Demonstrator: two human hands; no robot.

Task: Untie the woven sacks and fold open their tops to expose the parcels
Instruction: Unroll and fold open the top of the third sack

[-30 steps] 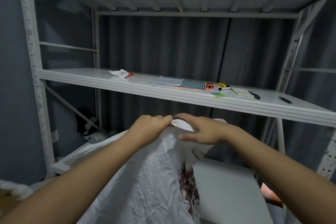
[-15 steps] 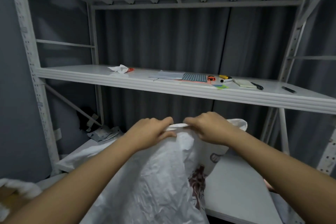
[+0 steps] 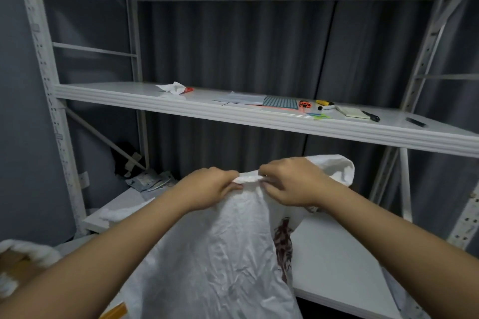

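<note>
L hand [image 3: 210,186] and R hand [image 3: 293,181] both pinch sack [image 3: 220,254] neck. Risk: hard pull tightens knot or tips sack off near shelf [image 3: 337,261].

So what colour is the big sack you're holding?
White, with a dark reddish-brown print on its side; the sack shows in the head view.
</note>
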